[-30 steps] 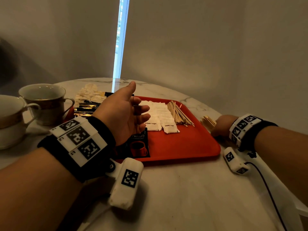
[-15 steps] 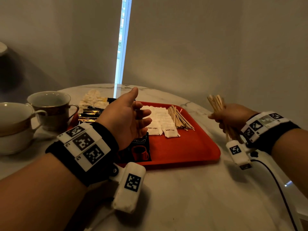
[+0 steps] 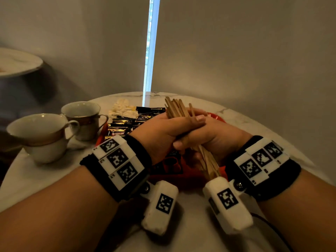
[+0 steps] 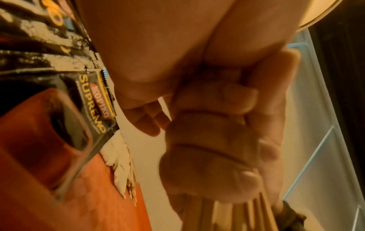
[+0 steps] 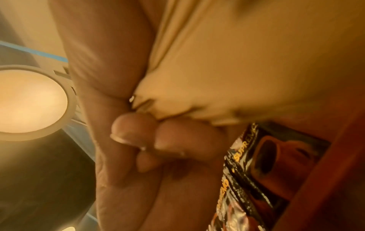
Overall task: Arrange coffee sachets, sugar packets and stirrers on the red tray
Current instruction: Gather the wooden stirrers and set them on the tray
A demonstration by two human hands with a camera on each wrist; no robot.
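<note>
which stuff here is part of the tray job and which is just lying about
Part of the job:
- stirrers, gripped by the left hand and right hand
- red tray
- coffee sachets
- sugar packets

Just lying about:
- two cups
- pale heap behind the tray, unclear what it is
</note>
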